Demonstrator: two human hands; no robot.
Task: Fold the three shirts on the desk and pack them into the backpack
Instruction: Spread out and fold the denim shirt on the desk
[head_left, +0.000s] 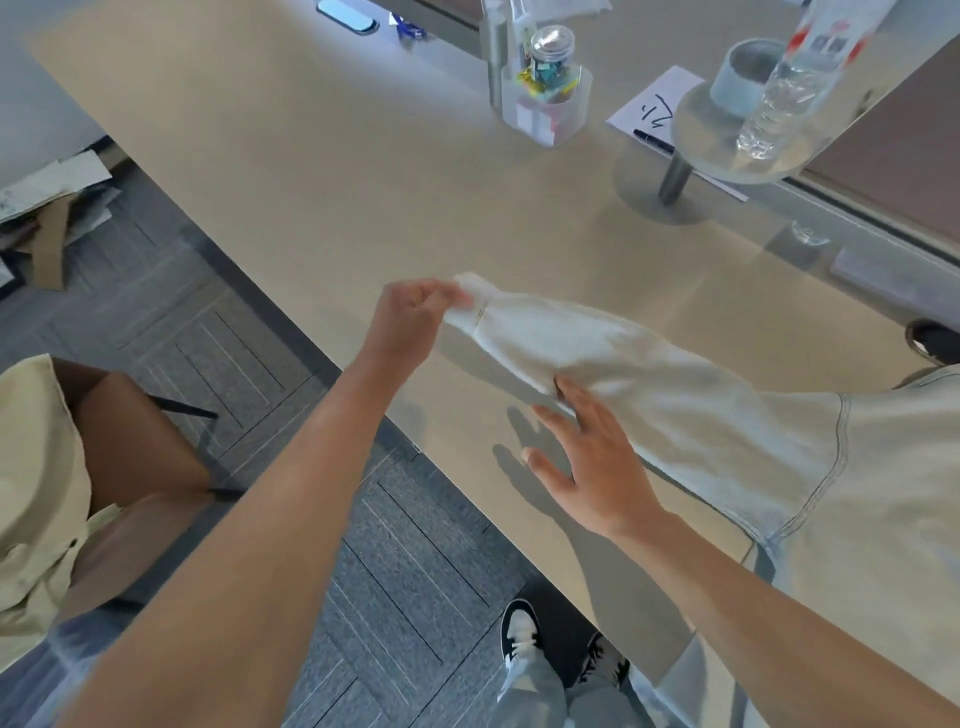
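Pretty early days on this one, I'd say. The left hand is pinching the cuff end of a pale shirt, fingers curled tight on the fabric and lifting the sleeve a bit off the desk, out toward the near edge. The right hand is hovering with fingers spread and straight, fingertips just touching the underside of that same sleeve, not gripping anything. The rest of the shirt is lying toward the right edge of the desk and running out of view. So it's looking like the sleeve is only just being stretched out for a first fold. Nothing folded is showing, and I'm not seeing the backpack or the other two shirts anywhere, so basically all the folding and packing is still ahead.
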